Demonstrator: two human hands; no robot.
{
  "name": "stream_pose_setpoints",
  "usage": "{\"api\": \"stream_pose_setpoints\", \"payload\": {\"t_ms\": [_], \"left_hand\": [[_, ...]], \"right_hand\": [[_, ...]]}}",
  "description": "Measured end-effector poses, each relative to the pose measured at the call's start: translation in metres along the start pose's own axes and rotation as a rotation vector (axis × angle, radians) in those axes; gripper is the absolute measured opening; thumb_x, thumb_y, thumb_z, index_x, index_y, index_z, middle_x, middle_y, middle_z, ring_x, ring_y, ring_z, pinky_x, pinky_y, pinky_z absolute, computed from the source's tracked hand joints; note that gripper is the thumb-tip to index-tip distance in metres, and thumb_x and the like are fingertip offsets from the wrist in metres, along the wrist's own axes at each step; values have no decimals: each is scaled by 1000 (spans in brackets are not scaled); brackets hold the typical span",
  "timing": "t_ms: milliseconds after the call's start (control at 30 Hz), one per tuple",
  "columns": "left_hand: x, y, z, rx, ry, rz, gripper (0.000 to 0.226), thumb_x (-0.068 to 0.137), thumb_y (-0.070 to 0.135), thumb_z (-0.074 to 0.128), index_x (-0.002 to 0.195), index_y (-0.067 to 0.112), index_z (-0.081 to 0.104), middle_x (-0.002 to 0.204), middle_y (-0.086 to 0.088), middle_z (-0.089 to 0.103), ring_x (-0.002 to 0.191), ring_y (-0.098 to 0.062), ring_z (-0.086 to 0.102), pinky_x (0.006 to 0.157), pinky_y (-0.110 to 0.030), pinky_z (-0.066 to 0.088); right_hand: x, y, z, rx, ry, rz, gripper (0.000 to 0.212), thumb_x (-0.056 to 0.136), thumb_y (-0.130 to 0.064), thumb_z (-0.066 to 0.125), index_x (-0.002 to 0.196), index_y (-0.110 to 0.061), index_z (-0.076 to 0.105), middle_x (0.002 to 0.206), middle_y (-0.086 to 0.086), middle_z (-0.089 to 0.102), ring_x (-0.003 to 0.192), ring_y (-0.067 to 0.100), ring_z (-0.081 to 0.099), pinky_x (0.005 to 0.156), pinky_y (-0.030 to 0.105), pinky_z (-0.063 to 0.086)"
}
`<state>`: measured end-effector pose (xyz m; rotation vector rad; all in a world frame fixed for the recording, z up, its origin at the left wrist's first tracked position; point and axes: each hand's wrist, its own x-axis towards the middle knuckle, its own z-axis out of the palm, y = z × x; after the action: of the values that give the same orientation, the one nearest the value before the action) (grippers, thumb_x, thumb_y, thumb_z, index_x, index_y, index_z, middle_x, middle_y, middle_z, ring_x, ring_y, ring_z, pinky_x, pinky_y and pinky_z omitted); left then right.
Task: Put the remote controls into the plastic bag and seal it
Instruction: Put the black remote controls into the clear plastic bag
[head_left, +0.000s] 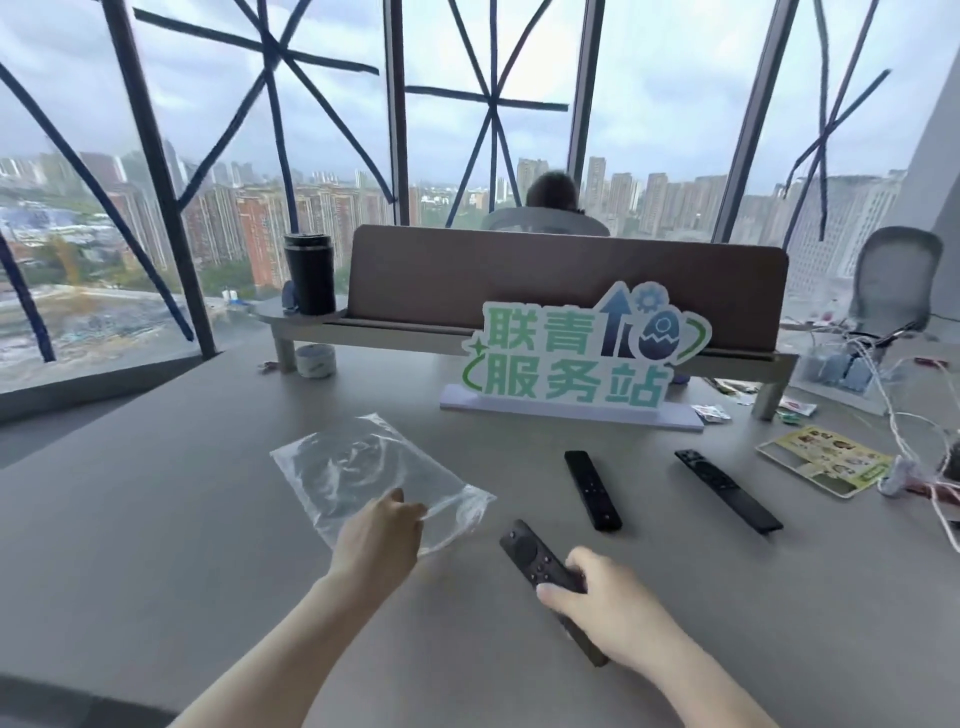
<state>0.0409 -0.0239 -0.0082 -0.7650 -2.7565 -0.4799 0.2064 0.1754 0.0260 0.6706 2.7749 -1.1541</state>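
A clear plastic bag (358, 467) lies flat on the grey table (156, 519), its mouth edge towards me. My left hand (382, 530) pinches that near edge. My right hand (608, 603) grips a black remote control (530, 553) around its lower half, its top end pointing towards the bag. Two more black remotes lie further right on the table: a middle remote (592, 489) and a longer one (727, 490), both untouched.
A green and white sign (571, 358) stands behind the remotes in front of a brown desk riser (566, 280). A black tumbler (310, 274) and a tape roll (315, 360) sit at back left. Cables, packets and a printed card (826, 460) clutter the right side.
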Motion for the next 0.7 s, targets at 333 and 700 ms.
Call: {"api": "stream_pose_setpoints", "payload": {"t_ms": [333,700], "left_hand": [[-3,60,-26,-147,110,27,20,91,21,46,75,13,56,76,-2,45,63,-29,52,53,-30,29],[10,60,-20,-244,128,-67,23,92,24,43,86,18,64,92,0,63,81,-29,60,61,-32,43]], "right_hand": [[43,-64,-2,592,-254,47,12,92,-22,58,85,-15,66,71,5,67,44,14,47,41,23,28],[89,20,-31,92,493,194,31,90,-28,54,116,-13,62,111,10,68,93,31,63,70,31,43]]}}
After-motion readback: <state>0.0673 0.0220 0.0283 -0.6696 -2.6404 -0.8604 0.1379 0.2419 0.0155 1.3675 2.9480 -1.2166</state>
